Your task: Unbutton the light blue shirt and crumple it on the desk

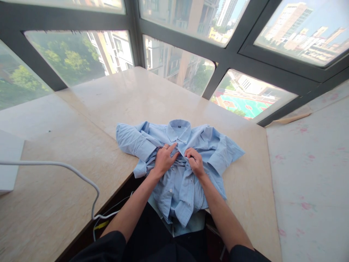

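A light blue button-up shirt (pixel 212 145) lies front up on the beige stone counter (pixel 68 174), collar toward the windows, its hem hanging over the near edge. My left hand (pixel 163 159) rests on the shirt's chest just below the collar, index finger stretched out, a ring on one finger. My right hand (pixel 195 161) is right beside it, fingers pinched on the shirt's front placket near a button. Both sleeves are bunched out to the sides.
A white cable (pixel 68 169) runs across the counter's left part and drops over the edge. A white object (pixel 8 163) sits at the far left. A pale floral-patterned surface (pixel 311 174) lies to the right. Dark-framed windows (pixel 226 60) wrap the far side.
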Demonstrator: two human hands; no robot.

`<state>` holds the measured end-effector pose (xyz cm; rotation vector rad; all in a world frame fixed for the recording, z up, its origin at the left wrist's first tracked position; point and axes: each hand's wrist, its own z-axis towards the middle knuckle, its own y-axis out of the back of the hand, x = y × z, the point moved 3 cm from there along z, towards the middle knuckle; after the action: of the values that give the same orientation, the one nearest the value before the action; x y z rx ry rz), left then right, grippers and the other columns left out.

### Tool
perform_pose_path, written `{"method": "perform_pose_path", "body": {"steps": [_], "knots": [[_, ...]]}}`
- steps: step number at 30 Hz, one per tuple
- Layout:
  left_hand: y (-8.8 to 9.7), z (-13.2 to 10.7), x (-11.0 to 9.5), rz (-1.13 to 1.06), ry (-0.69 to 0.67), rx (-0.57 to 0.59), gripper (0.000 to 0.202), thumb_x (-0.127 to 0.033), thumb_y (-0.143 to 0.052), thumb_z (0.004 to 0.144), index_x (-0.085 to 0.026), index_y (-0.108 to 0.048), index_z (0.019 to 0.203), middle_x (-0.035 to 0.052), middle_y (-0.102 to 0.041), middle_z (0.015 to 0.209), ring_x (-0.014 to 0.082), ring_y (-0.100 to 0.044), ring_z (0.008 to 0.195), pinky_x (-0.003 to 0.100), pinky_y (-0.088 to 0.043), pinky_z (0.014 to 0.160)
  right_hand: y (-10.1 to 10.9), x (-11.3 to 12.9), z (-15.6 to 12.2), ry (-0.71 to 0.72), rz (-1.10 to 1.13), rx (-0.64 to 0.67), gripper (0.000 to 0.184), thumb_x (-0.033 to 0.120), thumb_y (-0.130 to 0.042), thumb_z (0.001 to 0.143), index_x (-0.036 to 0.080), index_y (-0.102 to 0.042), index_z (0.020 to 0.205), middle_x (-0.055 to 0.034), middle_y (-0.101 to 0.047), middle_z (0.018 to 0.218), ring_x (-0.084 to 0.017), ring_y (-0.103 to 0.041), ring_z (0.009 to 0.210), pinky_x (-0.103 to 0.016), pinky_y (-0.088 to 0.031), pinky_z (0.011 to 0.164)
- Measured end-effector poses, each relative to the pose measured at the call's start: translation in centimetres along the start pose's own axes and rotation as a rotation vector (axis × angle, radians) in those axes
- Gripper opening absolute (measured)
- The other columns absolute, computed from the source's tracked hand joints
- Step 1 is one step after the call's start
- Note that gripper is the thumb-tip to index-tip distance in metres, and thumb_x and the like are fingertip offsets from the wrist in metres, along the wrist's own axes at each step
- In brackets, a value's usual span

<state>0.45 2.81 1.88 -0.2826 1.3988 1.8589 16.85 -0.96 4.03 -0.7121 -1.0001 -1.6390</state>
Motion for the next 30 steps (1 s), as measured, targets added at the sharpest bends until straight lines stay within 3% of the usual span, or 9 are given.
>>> {"method": "perform_pose_path", "body": {"steps": [3, 7, 9, 11, 13, 15, 19, 23, 30], "knots": [[0.0, 0.0, -0.2, 0.016, -0.018, -0.011, 0.027, -0.033, -0.060, 0.087, -0.021, -0.071, 0.109, 0.0058, -0.053, 0.083, 0.0159, -0.050, 0.072, 0.027, -0.037, 0.070, 0.0, -0.4, -0.1, -0.050, 0.066, 0.058, 0.012, 0.016, -0.038, 0.072, 0.017, -0.040, 0.060, -0.0049, -0.050, 0.068, -0.015, -0.046, 0.066, -0.030, -0.037, 0.064], [0.6, -0.1, -0.6, -0.087, -0.055, -0.078, 0.017, -0.026, -0.058, 0.086, -0.016, -0.071, 0.090, 0.0054, -0.049, 0.082, 0.0137, -0.048, 0.073, 0.026, -0.039, 0.071, 0.0, -0.8, -0.1, -0.087, -0.021, 0.032, 0.018, 0.015, -0.038, 0.076, 0.016, -0.046, 0.060, -0.0023, -0.047, 0.060, -0.013, -0.042, 0.058, -0.027, -0.033, 0.057], [0.8, -0.2, -0.7, -0.132, -0.070, -0.109, 0.016, -0.025, -0.058, 0.084, -0.014, -0.070, 0.087, 0.0056, -0.047, 0.082, 0.0133, -0.048, 0.073, 0.025, -0.039, 0.072, -0.1, -0.6, 0.0, -0.085, -0.148, 0.038, 0.018, 0.017, -0.042, 0.083, 0.015, -0.056, 0.073, -0.0021, -0.053, 0.066, -0.013, -0.046, 0.060, -0.027, -0.037, 0.060], [0.9, -0.3, -0.7, -0.139, -0.101, -0.114, 0.014, -0.024, -0.060, 0.082, -0.013, -0.068, 0.085, 0.0060, -0.047, 0.083, 0.0136, -0.047, 0.074, 0.026, -0.039, 0.071, -0.6, 0.0, 0.0, -0.037, -0.326, 0.095, 0.019, 0.027, -0.049, 0.090, 0.014, -0.062, 0.097, -0.0032, -0.058, 0.076, -0.014, -0.052, 0.068, -0.028, -0.041, 0.069], [0.9, -0.3, -0.6, -0.130, -0.139, -0.105, 0.010, -0.020, -0.060, 0.078, -0.012, -0.066, 0.081, 0.0065, -0.047, 0.084, 0.0142, -0.045, 0.074, 0.026, -0.037, 0.069, -1.1, 1.0, 0.1, 0.040, -0.547, 0.134, 0.040, 0.041, -0.057, 0.090, 0.012, -0.059, 0.117, -0.0067, -0.061, 0.086, -0.018, -0.054, 0.078, -0.032, -0.043, 0.077], [0.8, -0.3, -0.5, -0.127, -0.162, -0.090, 0.007, -0.012, -0.057, 0.073, -0.012, -0.063, 0.076, 0.0066, -0.047, 0.083, 0.0142, -0.044, 0.073, 0.026, -0.035, 0.066, -1.6, 2.1, 0.2, 0.100, -0.733, 0.127, 0.053, 0.049, -0.060, 0.087, 0.011, -0.058, 0.123, -0.0109, -0.060, 0.095, -0.022, -0.054, 0.088, -0.035, -0.042, 0.082], [0.9, -0.3, -0.6, -0.119, -0.189, -0.079, 0.013, -0.004, -0.052, 0.067, -0.012, -0.060, 0.072, 0.0061, -0.045, 0.081, 0.0141, -0.042, 0.073, 0.026, -0.033, 0.065, -2.3, 3.7, 0.8, 0.095, -0.886, 0.087, 0.037, 0.039, -0.066, 0.084, 0.018, -0.066, 0.114, -0.0121, -0.058, 0.108, -0.024, -0.052, 0.098, -0.037, -0.039, 0.087], [1.0, -0.4, -1.0, -0.107, -0.239, -0.103, 0.012, -0.008, -0.055, 0.074, -0.013, -0.064, 0.079, 0.0064, -0.048, 0.084, 0.0147, -0.044, 0.076, 0.027, -0.035, 0.068, -2.6, 3.9, 1.4, 0.017, -0.879, 0.152, 0.017, 0.024, -0.063, 0.084, 0.017, -0.069, 0.098, -0.0076, -0.065, 0.095, -0.022, -0.057, 0.091, -0.034, -0.039, 0.084], [1.0, -0.7, -1.0, -0.141, -0.182, -0.138, 0.009, -0.017, -0.059, 0.080, -0.014, -0.065, 0.087, 0.0070, -0.050, 0.090, 0.0152, -0.047, 0.080, 0.027, -0.039, 0.073, -1.7, 3.3, 1.3, -0.101, -0.764, 0.192, 0.012, 0.019, -0.058, 0.087, 0.019, -0.070, 0.088, -0.0007, -0.070, 0.090, -0.017, -0.064, 0.083, -0.027, -0.040, 0.072]]}}
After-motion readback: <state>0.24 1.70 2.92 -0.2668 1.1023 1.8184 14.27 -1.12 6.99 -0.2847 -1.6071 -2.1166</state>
